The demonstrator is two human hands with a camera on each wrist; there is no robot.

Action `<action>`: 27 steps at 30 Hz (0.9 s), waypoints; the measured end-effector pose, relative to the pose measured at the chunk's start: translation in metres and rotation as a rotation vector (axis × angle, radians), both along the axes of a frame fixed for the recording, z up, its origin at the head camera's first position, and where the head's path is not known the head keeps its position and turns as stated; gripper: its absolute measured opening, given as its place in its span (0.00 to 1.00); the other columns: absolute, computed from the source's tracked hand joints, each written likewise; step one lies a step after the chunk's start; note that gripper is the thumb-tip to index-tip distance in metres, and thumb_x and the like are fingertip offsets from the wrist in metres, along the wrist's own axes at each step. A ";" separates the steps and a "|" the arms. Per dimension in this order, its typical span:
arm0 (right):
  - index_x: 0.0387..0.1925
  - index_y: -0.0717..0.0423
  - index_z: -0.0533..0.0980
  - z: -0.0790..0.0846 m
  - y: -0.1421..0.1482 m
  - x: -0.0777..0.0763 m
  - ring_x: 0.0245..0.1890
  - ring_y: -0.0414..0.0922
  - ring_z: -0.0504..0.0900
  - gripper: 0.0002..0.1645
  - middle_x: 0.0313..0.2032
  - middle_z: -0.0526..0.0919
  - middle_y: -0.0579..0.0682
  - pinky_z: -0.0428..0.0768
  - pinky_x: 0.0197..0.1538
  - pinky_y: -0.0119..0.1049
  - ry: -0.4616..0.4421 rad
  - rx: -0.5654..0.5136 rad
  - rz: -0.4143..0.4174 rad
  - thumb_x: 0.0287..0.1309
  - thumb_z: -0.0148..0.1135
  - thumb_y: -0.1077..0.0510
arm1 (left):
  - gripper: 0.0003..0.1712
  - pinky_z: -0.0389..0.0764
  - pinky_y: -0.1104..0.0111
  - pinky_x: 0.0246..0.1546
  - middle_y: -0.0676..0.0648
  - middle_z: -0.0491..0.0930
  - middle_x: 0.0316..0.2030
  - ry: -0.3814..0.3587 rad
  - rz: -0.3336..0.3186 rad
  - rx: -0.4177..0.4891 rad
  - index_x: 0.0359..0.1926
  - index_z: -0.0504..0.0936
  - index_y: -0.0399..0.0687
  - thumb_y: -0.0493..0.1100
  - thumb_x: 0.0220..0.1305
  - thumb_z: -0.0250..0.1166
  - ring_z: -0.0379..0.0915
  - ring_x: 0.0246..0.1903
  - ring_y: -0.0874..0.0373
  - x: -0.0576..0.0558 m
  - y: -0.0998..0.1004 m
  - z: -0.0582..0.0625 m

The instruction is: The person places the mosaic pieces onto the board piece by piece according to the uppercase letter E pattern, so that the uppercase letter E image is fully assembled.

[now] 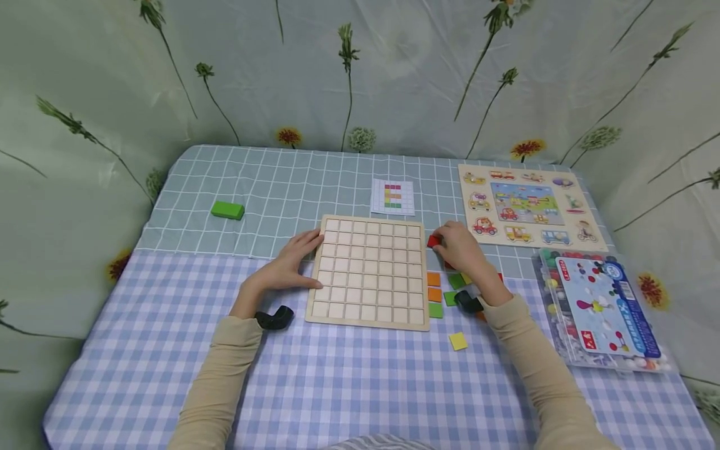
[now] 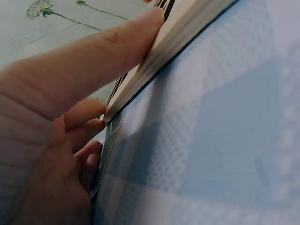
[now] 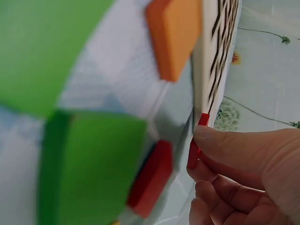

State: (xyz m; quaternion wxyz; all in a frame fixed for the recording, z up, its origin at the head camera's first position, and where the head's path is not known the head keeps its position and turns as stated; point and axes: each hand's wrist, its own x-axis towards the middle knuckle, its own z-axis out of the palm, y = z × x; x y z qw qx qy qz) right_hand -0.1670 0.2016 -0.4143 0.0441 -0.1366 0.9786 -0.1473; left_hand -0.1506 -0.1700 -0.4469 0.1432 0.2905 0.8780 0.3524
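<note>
A square wooden grid board (image 1: 368,272) lies flat in the middle of the table, its squares bare. My left hand (image 1: 287,265) rests along its left side; in the left wrist view the thumb (image 2: 117,49) lies on the board's edge and other fingertips touch it further along. Just off the board's right edge, my right hand (image 1: 462,247) pinches a red square tile (image 3: 192,154) between thumb and fingers. Below that hand are orange tiles (image 1: 434,279), a light green tile (image 1: 435,310) and darker green tiles (image 1: 457,281), some partly hidden by the forearm. Another red tile (image 3: 152,180) lies close by.
A yellow tile (image 1: 458,341) lies nearer the front. Behind the board sits a card with a coloured-square pattern (image 1: 392,197). A green block (image 1: 227,210) stands back left. Back right are a picture puzzle board (image 1: 475,187) and a clear plastic case (image 1: 610,309) of small coloured parts.
</note>
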 end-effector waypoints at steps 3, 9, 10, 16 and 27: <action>0.42 0.68 0.80 0.003 -0.005 0.000 0.40 0.55 0.75 0.15 0.38 0.80 0.62 0.75 0.47 0.47 0.032 -0.006 0.021 0.54 0.64 0.63 | 0.59 0.45 0.41 0.68 0.35 0.45 0.73 0.016 -0.001 -0.014 0.71 0.50 0.36 0.49 0.45 0.75 0.36 0.72 0.38 0.000 0.001 0.000; 0.40 0.68 0.80 0.011 -0.023 -0.003 0.38 0.54 0.75 0.15 0.35 0.80 0.61 0.74 0.45 0.46 0.068 -0.033 0.079 0.52 0.66 0.62 | 0.59 0.45 0.41 0.68 0.35 0.47 0.73 0.032 0.007 -0.015 0.71 0.52 0.36 0.50 0.44 0.75 0.37 0.72 0.38 0.001 0.001 -0.001; 0.40 0.68 0.80 0.011 -0.027 -0.004 0.38 0.54 0.75 0.15 0.35 0.81 0.60 0.74 0.45 0.46 0.069 -0.035 0.089 0.52 0.66 0.62 | 0.59 0.45 0.41 0.68 0.35 0.47 0.73 0.034 0.008 -0.014 0.71 0.52 0.35 0.50 0.44 0.75 0.37 0.72 0.38 0.001 0.001 -0.001; 0.40 0.68 0.80 0.013 -0.048 -0.009 0.38 0.53 0.76 0.14 0.35 0.81 0.60 0.75 0.44 0.45 0.077 -0.046 0.148 0.52 0.65 0.62 | 0.60 0.46 0.39 0.66 0.34 0.47 0.72 0.076 0.001 -0.030 0.71 0.52 0.35 0.54 0.45 0.74 0.37 0.71 0.36 0.002 0.002 -0.004; 0.40 0.66 0.80 0.019 -0.079 -0.013 0.41 0.53 0.75 0.13 0.37 0.82 0.59 0.76 0.45 0.43 0.036 -0.055 0.204 0.55 0.64 0.61 | 0.58 0.46 0.38 0.66 0.36 0.48 0.72 0.082 0.016 -0.048 0.71 0.53 0.35 0.52 0.45 0.75 0.37 0.71 0.36 0.003 0.005 -0.002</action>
